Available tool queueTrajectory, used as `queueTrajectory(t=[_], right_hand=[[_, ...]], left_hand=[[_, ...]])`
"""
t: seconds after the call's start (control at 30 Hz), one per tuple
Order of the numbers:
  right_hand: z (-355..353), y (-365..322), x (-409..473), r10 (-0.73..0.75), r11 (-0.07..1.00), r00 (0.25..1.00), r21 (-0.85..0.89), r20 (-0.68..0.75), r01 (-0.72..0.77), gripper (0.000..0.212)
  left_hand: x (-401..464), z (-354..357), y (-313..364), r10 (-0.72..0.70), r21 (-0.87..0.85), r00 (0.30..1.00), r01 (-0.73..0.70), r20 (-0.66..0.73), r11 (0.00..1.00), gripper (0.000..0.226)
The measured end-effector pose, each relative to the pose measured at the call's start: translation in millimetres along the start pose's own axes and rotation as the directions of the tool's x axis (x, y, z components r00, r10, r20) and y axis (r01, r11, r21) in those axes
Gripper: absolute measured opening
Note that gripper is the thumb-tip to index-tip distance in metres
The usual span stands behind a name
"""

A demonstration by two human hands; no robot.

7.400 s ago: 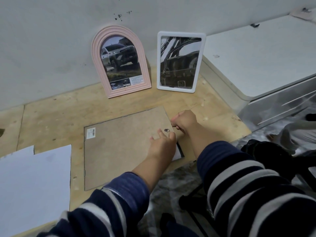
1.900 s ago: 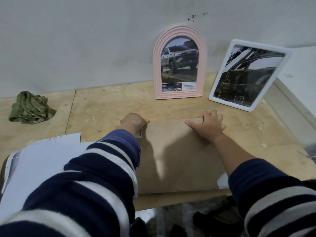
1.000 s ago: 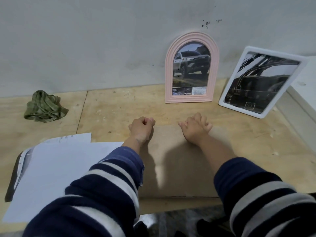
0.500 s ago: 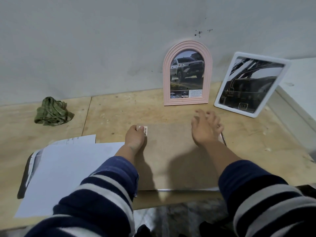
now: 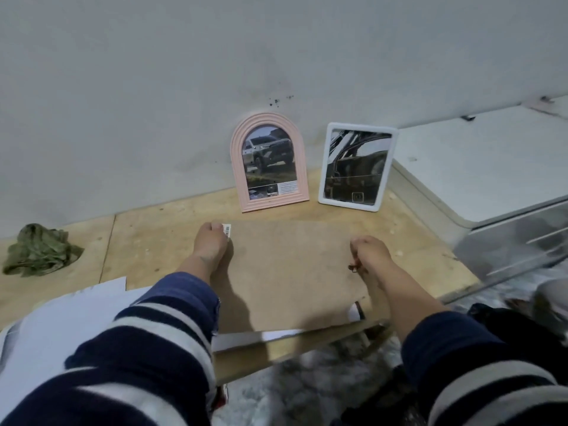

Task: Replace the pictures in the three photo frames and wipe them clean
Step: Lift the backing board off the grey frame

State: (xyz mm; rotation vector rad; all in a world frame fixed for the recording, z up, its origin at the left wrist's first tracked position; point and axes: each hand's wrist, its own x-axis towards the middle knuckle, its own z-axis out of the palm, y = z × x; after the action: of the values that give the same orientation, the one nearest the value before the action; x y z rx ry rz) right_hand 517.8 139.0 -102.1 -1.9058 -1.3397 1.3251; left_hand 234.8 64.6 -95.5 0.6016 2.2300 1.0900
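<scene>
A pale plywood table (image 5: 159,241) runs along a grey-white wall (image 5: 153,87) marked with a few dark specks. At the right a white cabinet top (image 5: 479,161) sits higher than the plywood.

2 photo frames stand upright against the wall, just beside each other: a pink arched frame (image 5: 268,162) holding a picture of a grey pickup truck, and a white rectangular frame (image 5: 356,167) holding a darker vehicle picture. A crumpled green cloth (image 5: 38,250) lies far to the left, well apart from the frames. White paper sheets (image 5: 70,318) are spread at the near left, partly under the left sleeve.

The 3rd frame lies face down near the table's front edge, its brown backing board (image 5: 289,272) uppermost, with a barcode sticker (image 5: 226,230) at the far left corner. White paper shows under the board's near edge.

The left hand (image 5: 212,244) rests at the board's far left corner, fingers curled down over the edge beside the sticker. The right hand (image 5: 367,252) sits on the board's right edge, fingers bent, pinching at a small dark clip (image 5: 353,268) there. Both arms wear navy sleeves with white stripes.
</scene>
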Motion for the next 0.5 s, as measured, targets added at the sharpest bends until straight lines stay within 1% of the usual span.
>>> queueTrajectory(t=[0.07, 0.1, 0.17, 0.23, 0.27, 0.3, 0.33, 0.37, 0.4, 0.43, 0.5], right_hand=[[-12.3, 8.1, -6.8, 0.037, 0.999, 0.999, 0.026, 0.018, -0.038, 0.024], [-18.2, 12.8, -8.2, 0.033, 0.998, 0.999, 0.046, 0.013, -0.033, 0.027], [-25.3, 20.0, -12.6, 0.103, 0.991, 0.994, 0.083, 0.026, -0.105, 0.029], [-32.4, 26.4, -13.8, 0.135, 0.985, 0.991, 0.104, 0.011, -0.135, 0.018], [-38.2, 31.2, -12.1, 0.135, 0.989, 0.990, 0.061, -0.030, -0.133, 0.027], [-45.6, 36.0, -10.0, 0.134, 0.991, 0.989, -0.010, -0.068, -0.135, 0.042], [-53.4, 37.4, -12.6, 0.148, 0.988, 0.985, -0.035, -0.090, -0.152, 0.047], [-61.9, 42.0, -10.6, 0.149, 0.989, 0.985, 0.002, -0.092, -0.149, 0.043], [-71.0, 47.6, -8.6, 0.166, 0.984, 0.982, 0.073, -0.094, -0.160, 0.034], [-81.9, 53.3, -8.6, 0.205, 0.969, 0.974, 0.161, -0.093, -0.188, 0.025], [-99.3, 70.9, -3.1, 0.285, 0.910, 0.950, 0.347, -0.128, -0.226, 0.019]], left_hand=[[-5.2, 10.3, 10.7, 0.017, 0.000, 1.000, -0.017, 0.018, 1.000, 0.038], [-7.2, 15.6, 16.5, 0.030, 0.007, 0.999, -0.030, 0.027, 1.000, 0.037], [-12.2, 22.7, 29.2, 0.050, 0.031, 0.998, -0.051, 0.042, 0.998, 0.037], [-19.0, 32.8, 40.6, 0.062, 0.057, 0.996, -0.066, 0.064, 0.996, 0.037], [-22.3, 39.4, 45.1, 0.072, 0.071, 0.994, -0.078, 0.081, 0.994, 0.037], [-25.8, 46.9, 48.6, 0.075, 0.085, 0.992, -0.083, 0.102, 0.993, 0.037], [-29.7, 54.6, 50.9, 0.077, 0.096, 0.990, -0.089, 0.122, 0.991, 0.036], [-34.1, 62.6, 52.4, 0.078, 0.103, 0.986, -0.093, 0.145, 0.990, 0.036], [-38.5, 71.5, 52.9, 0.077, 0.101, 0.982, -0.095, 0.170, 0.990, 0.036], [-43.9, 80.9, 53.7, 0.070, 0.086, 0.978, -0.088, 0.197, 0.992, 0.037], [-54.7, 96.0, 55.0, 0.071, 0.039, 0.967, -0.084, 0.246, 0.996, 0.038]])
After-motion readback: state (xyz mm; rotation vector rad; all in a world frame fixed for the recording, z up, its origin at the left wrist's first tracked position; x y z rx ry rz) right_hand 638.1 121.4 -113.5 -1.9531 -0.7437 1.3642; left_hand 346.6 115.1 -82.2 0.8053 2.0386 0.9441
